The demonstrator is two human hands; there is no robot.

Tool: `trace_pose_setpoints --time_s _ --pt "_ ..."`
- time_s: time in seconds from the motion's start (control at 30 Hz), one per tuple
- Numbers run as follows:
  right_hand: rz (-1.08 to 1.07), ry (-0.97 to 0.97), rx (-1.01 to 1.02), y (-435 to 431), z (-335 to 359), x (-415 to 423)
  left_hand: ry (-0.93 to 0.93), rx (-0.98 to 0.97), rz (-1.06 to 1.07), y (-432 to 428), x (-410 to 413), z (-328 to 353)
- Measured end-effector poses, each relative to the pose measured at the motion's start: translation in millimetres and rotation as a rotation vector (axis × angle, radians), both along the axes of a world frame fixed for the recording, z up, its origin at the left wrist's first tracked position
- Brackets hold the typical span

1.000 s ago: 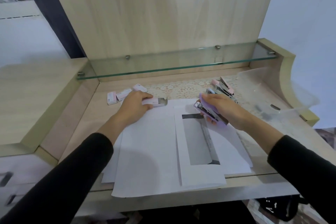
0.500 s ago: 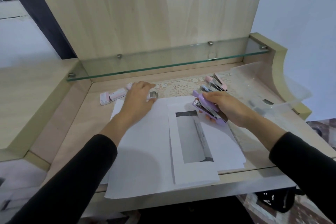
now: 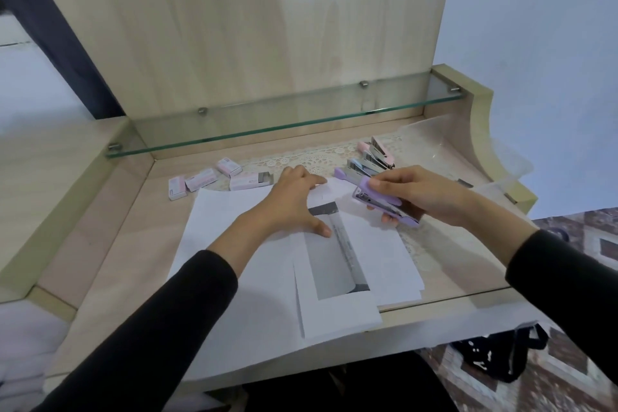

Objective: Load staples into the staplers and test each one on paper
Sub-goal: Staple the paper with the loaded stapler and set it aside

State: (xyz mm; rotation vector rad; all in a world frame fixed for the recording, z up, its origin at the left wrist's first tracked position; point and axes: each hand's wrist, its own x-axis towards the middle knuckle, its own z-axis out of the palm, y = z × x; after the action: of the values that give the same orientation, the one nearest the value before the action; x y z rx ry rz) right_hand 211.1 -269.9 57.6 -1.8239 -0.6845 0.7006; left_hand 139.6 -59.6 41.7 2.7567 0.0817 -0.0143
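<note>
My right hand [image 3: 422,196] grips a purple stapler [image 3: 384,202] just above the right side of the paper sheets [image 3: 240,264], thumb on its top. With fingers spread, my left hand [image 3: 292,201] lies flat on the papers, pressing on the top sheet near its dark printed rectangle [image 3: 334,261]. Behind it, an open pink staple box [image 3: 249,181] with grey staples showing lies on the desk. Several more staplers [image 3: 373,159], pink, blue and purple, sit in a cluster behind my right hand.
Three shut pink staple boxes [image 3: 200,179] lie at the back left of the desk [image 3: 110,244]. A glass shelf [image 3: 284,124] overhangs the rear. A clear plastic container [image 3: 468,157] stands at the right. A lace mat [image 3: 311,157] lies under the staplers.
My left hand let go of the open staple box and moved right onto the papers. My right hand lifted the purple stapler slightly and turned it.
</note>
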Motion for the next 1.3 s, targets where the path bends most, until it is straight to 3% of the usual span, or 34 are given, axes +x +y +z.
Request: trace_pose_setpoints --time_s 0.13,0.33,0.47,0.77,1.1,1.3 --pt "0.048 -0.002 -0.005 -1 2 -2 -0.06 -0.087 0.009 3 -1 -2" --pt "0.141 -0.066 -0.037 4 1 -5 -0.291 -0.358 0.057 8 -4 0" --pt "0.159 -0.06 -0.039 10 0 -8 -0.406 -0.418 0.012 1 -3 16" --pt "0.198 -0.038 -0.077 16 1 -11 -0.433 -0.365 -0.07 -9 2 33" --pt "0.156 -0.152 -0.121 21 -5 -14 -0.44 -0.346 -0.079 -20 1 40" --pt "0.142 -0.201 -0.076 21 -6 -13 -0.601 -0.135 -0.1 -14 -2 32"
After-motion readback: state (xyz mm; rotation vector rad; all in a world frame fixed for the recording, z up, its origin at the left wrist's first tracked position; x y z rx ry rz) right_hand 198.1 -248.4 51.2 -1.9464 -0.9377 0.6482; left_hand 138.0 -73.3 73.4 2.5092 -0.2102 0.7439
